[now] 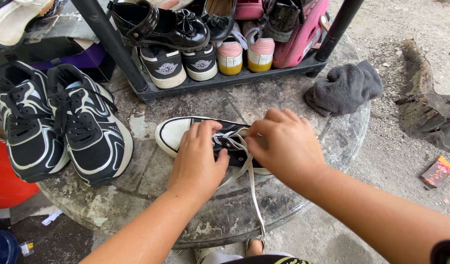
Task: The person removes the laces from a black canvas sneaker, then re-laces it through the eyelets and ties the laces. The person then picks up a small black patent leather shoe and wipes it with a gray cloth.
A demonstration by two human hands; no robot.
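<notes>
Pinching white laces (244, 161) on a black canvas sneaker (186, 129), both hands (244, 151).

Both my bare forearms reach forward from the bottom edge and angle in toward each other. My left hand (198, 159) lies palm down, fingers curled and thumb tucked to the right. My right hand (286, 146) is bent at the wrist, fingertips pinched together, knuckles up.

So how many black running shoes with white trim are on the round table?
2: the black running shoes sit side by side at the table's left, one by the edge, the other nearer the black canvas sneaker under both hands.
</notes>
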